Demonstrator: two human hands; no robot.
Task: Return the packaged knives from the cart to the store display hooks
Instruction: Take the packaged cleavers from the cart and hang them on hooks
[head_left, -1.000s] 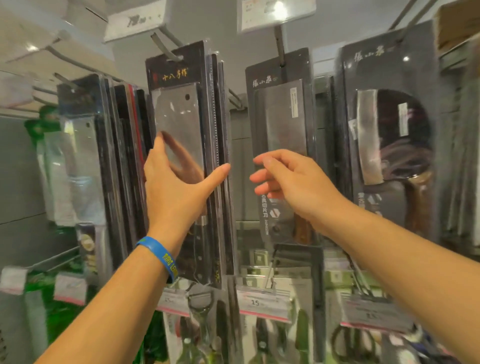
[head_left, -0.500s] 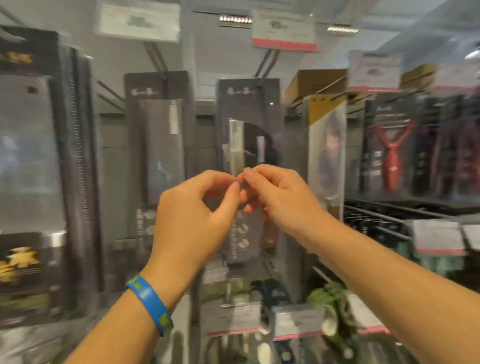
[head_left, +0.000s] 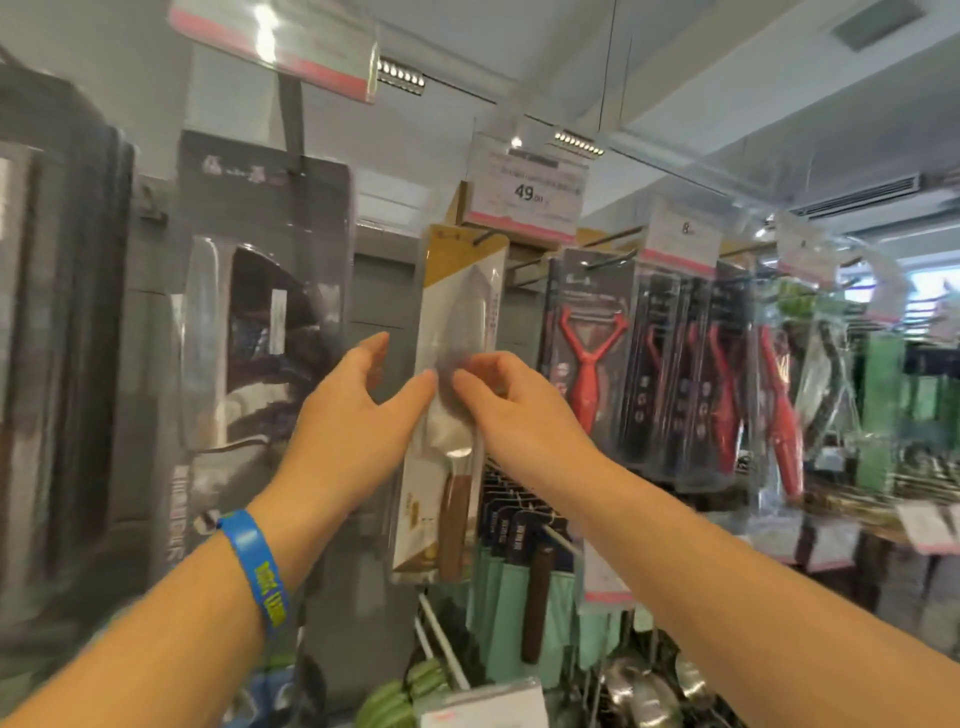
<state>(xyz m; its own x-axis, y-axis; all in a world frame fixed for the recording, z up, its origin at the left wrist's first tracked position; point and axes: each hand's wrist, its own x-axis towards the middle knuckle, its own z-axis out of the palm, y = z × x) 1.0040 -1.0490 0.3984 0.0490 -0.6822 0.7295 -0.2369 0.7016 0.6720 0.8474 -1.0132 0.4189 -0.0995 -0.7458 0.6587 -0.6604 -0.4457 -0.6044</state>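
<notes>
A packaged knife (head_left: 457, 291) with a gold-topped card and a wooden handle hangs from a display hook (head_left: 480, 238) at the centre. My left hand (head_left: 343, 431), with a blue wristband, is at the pack's left edge; its fingers are spread and its thumb tip touches the pack. My right hand (head_left: 519, 415) is at the pack's right edge, thumb in front and fingers curled, pinching it. To the left hangs a large dark packaged knife (head_left: 260, 312). No cart is in view.
A price label (head_left: 527, 192) reading 49 sits above the hook. Red peelers (head_left: 589, 358) in dark packs hang to the right on more hooks. Below hang green-carded tools (head_left: 519, 587) and metal ladles. More dark packs crowd the far left.
My view has swung right along the display. Both hands have moved from the dark knife packs to the gold-carded pack, and my left hand has opened.
</notes>
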